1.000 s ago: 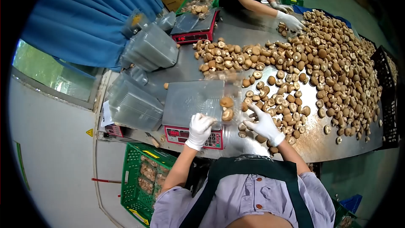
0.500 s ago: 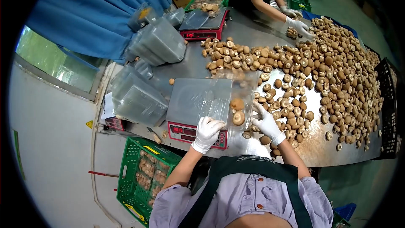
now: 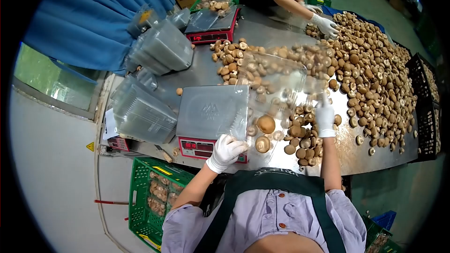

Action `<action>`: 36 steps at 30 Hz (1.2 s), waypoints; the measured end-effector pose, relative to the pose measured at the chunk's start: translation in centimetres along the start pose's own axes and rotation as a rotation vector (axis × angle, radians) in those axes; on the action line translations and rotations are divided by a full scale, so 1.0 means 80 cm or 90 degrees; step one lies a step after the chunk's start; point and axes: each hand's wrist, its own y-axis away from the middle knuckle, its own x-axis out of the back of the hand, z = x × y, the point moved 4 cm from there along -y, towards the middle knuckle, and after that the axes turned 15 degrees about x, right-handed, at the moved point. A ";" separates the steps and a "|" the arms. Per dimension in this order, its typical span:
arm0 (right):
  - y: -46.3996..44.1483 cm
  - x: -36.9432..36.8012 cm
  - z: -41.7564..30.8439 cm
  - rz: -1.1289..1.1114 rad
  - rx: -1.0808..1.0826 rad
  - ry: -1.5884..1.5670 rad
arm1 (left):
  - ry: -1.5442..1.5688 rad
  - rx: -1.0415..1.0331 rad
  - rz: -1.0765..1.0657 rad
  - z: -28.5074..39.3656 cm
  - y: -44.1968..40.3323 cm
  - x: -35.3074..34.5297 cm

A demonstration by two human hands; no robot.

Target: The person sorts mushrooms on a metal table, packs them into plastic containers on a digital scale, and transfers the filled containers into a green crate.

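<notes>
My left hand [image 3: 226, 153], in a white glove, pinches the near left edge of a clear plastic box [image 3: 251, 112]. The box lies tilted beside the scale, its see-through upper part reaching over the mushrooms behind. Two large mushrooms [image 3: 265, 133] show in its near part. My right hand [image 3: 325, 118], also gloved, is over the loose mushrooms [image 3: 302, 143] to the right of the box; its fingers are smeared by motion, so their grip is unclear. Left of the box stands a red scale [image 3: 213, 112] with a grey plate and a lit display.
A big mushroom heap [image 3: 370, 79] covers the table's right side. Stacks of clear boxes [image 3: 143, 112] stand at left. A second scale [image 3: 213, 28] is farther back. Below left is a green crate [image 3: 140, 206] holding packed mushrooms. Across the table, a co-worker's gloved hand [image 3: 324, 24] touches mushrooms.
My right hand has left the box's right side and moved right, over the mushrooms. The box has shifted right, off most of the scale plate, with its clear upper part spread farther back.
</notes>
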 end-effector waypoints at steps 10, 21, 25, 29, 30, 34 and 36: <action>0.052 0.064 0.151 0.197 -0.242 -0.491 | -0.163 0.215 -0.048 -0.117 0.046 -0.005; 0.071 0.068 -0.085 -0.030 0.082 -0.416 | 0.390 0.496 -0.122 -0.053 -0.021 0.035; 0.090 0.056 -0.180 -0.135 0.244 -0.336 | 0.604 0.523 -0.067 -0.031 -0.011 0.003; 0.094 0.063 -0.216 -0.185 0.197 -0.520 | 0.259 0.425 0.219 -0.097 -0.009 0.065; 0.094 0.060 -0.213 -0.196 0.211 -0.487 | 0.268 0.545 0.274 -0.096 -0.023 0.116; 0.094 0.052 -0.196 -0.247 0.189 -0.434 | 0.089 0.665 0.497 -0.192 -0.004 0.269; 0.098 0.031 -0.171 -0.200 0.238 -0.401 | -0.041 0.703 0.580 -0.238 0.009 0.341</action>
